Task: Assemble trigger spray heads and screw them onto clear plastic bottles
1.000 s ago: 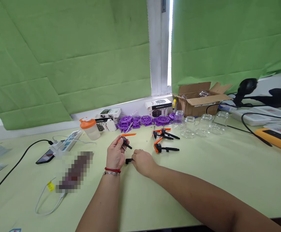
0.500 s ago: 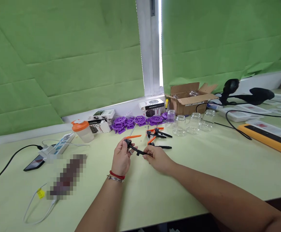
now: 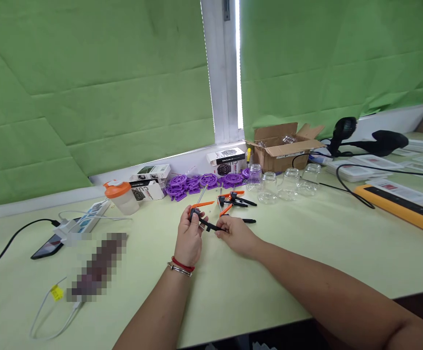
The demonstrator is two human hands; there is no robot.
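Observation:
My left hand (image 3: 190,238) is closed on the head end of a black tool (image 3: 211,227) with an orange part (image 3: 204,203) and a thin metal rod sticking out above. My right hand (image 3: 237,235) pinches the other end of that tool's black bar. Just beyond my right hand, similar black-and-orange tools (image 3: 234,198) lie on the table; one is partly hidden behind that hand. Several purple plastic wheel-like pieces (image 3: 208,181) are lined up farther back. The fingertips of my left hand are partly covered by the tool.
Several clear glass jars (image 3: 268,187) stand back right, before an open cardboard box (image 3: 286,150). An orange-lidded cup (image 3: 122,197), printed boxes (image 3: 148,187) and a power strip (image 3: 93,216) are at left. An orange-and-black bar (image 3: 397,204) lies at right.
My left hand has shifted slightly right and turned, tilting the orange part and rod with it. My right hand keeps its hold. The whole view has shifted a little.

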